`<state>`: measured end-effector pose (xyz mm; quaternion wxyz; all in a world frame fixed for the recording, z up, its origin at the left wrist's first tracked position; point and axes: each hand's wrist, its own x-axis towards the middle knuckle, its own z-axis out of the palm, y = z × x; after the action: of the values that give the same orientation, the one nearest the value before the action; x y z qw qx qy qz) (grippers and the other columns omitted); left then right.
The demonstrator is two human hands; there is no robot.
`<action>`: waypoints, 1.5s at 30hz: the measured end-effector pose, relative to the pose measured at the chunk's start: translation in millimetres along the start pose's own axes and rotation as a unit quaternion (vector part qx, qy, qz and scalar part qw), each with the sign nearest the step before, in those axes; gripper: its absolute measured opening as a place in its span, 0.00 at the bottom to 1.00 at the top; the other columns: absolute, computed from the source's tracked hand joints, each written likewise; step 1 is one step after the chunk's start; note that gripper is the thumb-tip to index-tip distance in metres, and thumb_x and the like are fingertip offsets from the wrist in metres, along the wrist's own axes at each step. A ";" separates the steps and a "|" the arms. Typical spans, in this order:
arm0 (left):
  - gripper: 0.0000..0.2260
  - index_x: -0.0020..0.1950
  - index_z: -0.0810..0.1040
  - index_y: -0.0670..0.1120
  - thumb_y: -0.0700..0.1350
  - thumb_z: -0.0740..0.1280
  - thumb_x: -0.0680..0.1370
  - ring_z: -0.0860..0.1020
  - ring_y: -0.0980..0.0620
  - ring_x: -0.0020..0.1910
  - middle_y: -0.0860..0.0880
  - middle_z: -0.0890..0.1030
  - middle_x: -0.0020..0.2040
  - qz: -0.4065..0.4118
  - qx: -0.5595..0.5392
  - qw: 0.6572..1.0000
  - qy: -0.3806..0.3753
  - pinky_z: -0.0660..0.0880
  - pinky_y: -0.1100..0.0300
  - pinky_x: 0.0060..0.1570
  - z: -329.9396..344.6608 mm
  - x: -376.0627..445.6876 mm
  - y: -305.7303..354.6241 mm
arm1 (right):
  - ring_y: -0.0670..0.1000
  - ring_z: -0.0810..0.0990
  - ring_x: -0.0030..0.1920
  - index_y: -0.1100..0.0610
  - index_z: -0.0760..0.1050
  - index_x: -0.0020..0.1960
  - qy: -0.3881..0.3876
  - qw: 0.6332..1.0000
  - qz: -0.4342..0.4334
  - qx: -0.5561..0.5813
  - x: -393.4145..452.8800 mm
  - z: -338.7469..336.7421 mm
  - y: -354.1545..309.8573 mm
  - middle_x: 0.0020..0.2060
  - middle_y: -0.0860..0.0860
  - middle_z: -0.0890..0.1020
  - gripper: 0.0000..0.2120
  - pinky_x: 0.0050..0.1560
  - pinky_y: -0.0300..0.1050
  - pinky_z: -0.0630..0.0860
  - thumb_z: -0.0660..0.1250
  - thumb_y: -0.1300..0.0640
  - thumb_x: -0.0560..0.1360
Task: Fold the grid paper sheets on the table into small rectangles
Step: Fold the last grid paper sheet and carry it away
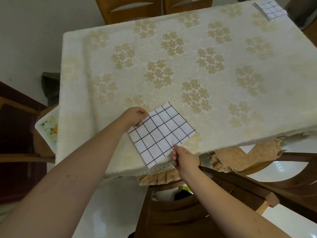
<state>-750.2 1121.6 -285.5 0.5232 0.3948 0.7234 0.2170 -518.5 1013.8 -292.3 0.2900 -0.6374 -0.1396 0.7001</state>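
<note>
A white sheet of grid paper (161, 133) with black lines lies tilted near the front edge of the table (171, 57), which wears a cream cloth with tan flowers. My left hand (135, 116) pinches the sheet's upper left edge. At the lower right edge, my right hand (183, 158) grips the paper with thumb and fingers. A small stack of folded grid paper (270, 9) rests at the table's far right corner.
Wooden chairs stand at the far side (130, 9) and right in front of me (205, 203). A tan fringed cloth (243, 157) hangs below the table's front edge. At the left, a white tray (48, 127) pokes out beside the table.
</note>
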 end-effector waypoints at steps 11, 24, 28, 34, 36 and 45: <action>0.05 0.50 0.79 0.43 0.44 0.68 0.78 0.66 0.56 0.31 0.50 0.67 0.33 -0.068 -0.065 0.993 -0.073 0.67 0.65 0.28 -11.0 -21.3 15.0 | 0.45 0.68 0.24 0.56 0.74 0.36 -0.018 1.000 -0.011 0.001 -1.0 -19.2 -51.8 0.25 0.48 0.74 0.11 0.23 0.36 0.65 0.69 0.55 0.76; 0.04 0.51 0.76 0.44 0.43 0.66 0.80 0.78 0.56 0.42 0.48 0.79 0.42 0.101 -0.161 0.981 0.047 0.74 0.65 0.40 -43.3 -48.3 57.8 | 0.45 0.80 0.32 0.60 0.79 0.51 -0.112 0.969 -0.202 -0.086 -23.3 7.3 -153.8 0.36 0.51 0.84 0.09 0.37 0.39 0.78 0.67 0.55 0.77; 0.02 0.49 0.78 0.48 0.44 0.67 0.79 0.78 0.57 0.45 0.50 0.80 0.46 0.142 -0.183 0.968 0.098 0.75 0.65 0.46 -45.7 -56.6 55.4 | 0.50 0.84 0.43 0.61 0.80 0.50 -0.120 0.947 -0.272 -0.125 -17.7 7.6 -153.2 0.44 0.57 0.85 0.08 0.44 0.42 0.81 0.67 0.57 0.77; 0.05 0.45 0.78 0.43 0.41 0.65 0.80 0.77 0.48 0.46 0.42 0.79 0.45 -0.007 -0.215 0.971 0.101 0.74 0.59 0.50 5.3 -54.2 -20.2 | 0.55 0.83 0.45 0.62 0.81 0.44 -0.044 0.963 -0.182 -0.193 19.8 -20.5 -82.9 0.42 0.59 0.84 0.08 0.44 0.44 0.80 0.69 0.57 0.76; 0.06 0.47 0.78 0.40 0.42 0.66 0.79 0.79 0.47 0.49 0.40 0.80 0.48 -0.072 -0.214 0.971 0.078 0.76 0.57 0.55 25.5 -58.4 -47.5 | 0.55 0.82 0.40 0.65 0.81 0.43 -0.018 0.968 -0.137 -0.210 28.0 -31.9 -57.7 0.40 0.60 0.84 0.10 0.43 0.45 0.80 0.69 0.57 0.76; 0.06 0.44 0.76 0.40 0.41 0.70 0.76 0.81 0.49 0.39 0.41 0.80 0.42 -0.113 -0.247 0.954 0.129 0.80 0.64 0.36 56.0 -68.2 -60.1 | 0.53 0.81 0.33 0.62 0.80 0.43 0.042 0.968 -0.132 -0.208 34.7 -42.2 -27.4 0.32 0.56 0.84 0.10 0.43 0.52 0.82 0.70 0.55 0.75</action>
<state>-709.3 1025.9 -309.4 0.5276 0.1377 0.7486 0.3772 -471.8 1048.4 -311.2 0.2467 -0.6883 -0.3531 0.5837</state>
